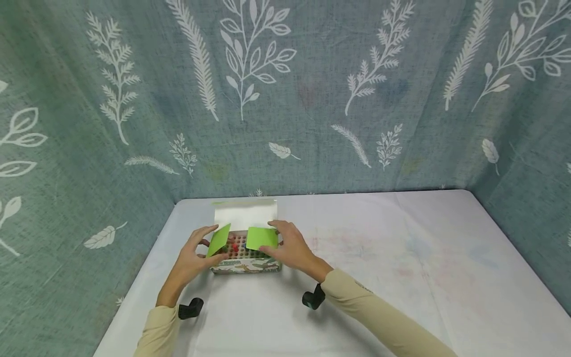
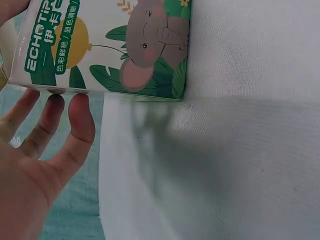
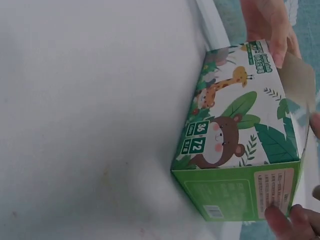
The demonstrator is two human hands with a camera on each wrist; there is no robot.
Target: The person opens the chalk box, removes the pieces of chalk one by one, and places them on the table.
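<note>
A cardboard box (image 1: 246, 267) printed with cartoon animals stands on the table with its top open. Its white lid (image 1: 245, 213) is folded back at the far side. Inside, rows of round ends (image 1: 235, 252) show, some with red, blue or green. My left hand (image 1: 191, 263) grips the box's left end, thumb and index at the green left flap (image 1: 219, 240), with other fingers against the side in the left wrist view. At the other end, my right hand (image 1: 294, 250) holds the green right flap (image 1: 261, 238) between thumb and index; its fingertips (image 3: 277, 220) touch the green end panel.
A white-covered table (image 1: 401, 267) extends widely to the right of the box. Behind it hangs a grey-green curtain (image 1: 312, 148) with white leaf prints. A black wrist device (image 1: 191, 308) sits by the left wrist, another (image 1: 314, 297) by the right.
</note>
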